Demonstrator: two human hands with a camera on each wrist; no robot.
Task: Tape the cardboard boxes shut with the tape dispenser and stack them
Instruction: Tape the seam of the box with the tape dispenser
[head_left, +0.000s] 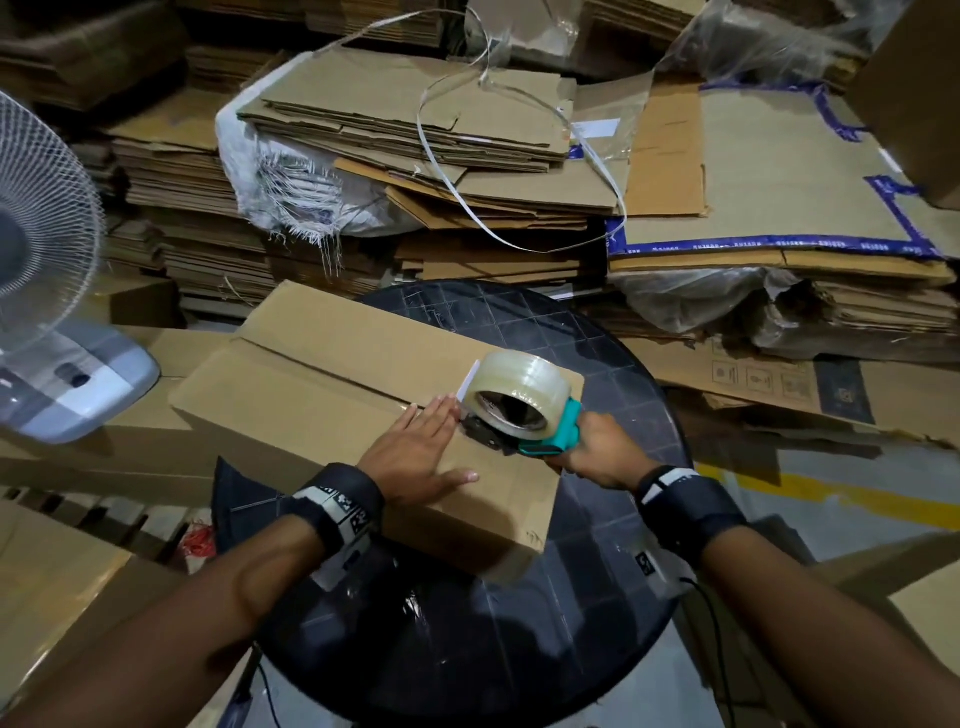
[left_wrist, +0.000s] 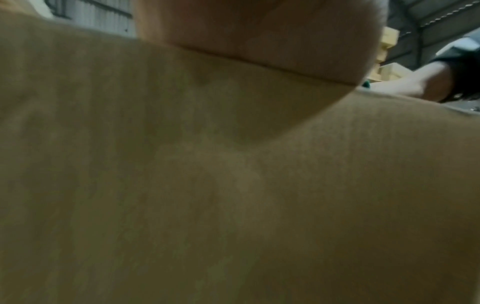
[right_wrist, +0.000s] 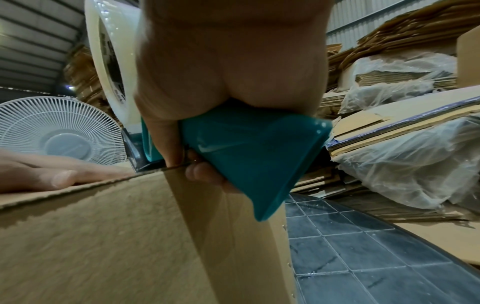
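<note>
Surroundings: flattened cardboard stacks (head_left: 415, 156) are piled behind a dark round table (head_left: 597, 364); a white fan (head_left: 47, 244) is set at the left.
Cardboard box (head_left: 322, 400): laid on the table, flaps closed, centre seam not yet seen taped.
Left hand (head_left: 415, 452): pressed flat on the lid, fingers straight, beside the seam.
Right hand (head_left: 592, 447): clenched round the teal handle of the tape dispenser (head_left: 519, 410), set at the box's near end.
Risk: tape may be run off the seam, or the flaps sprung, if the flat hand is lifted early.
Writing: blue print on stacked sheets, not legible.
</note>
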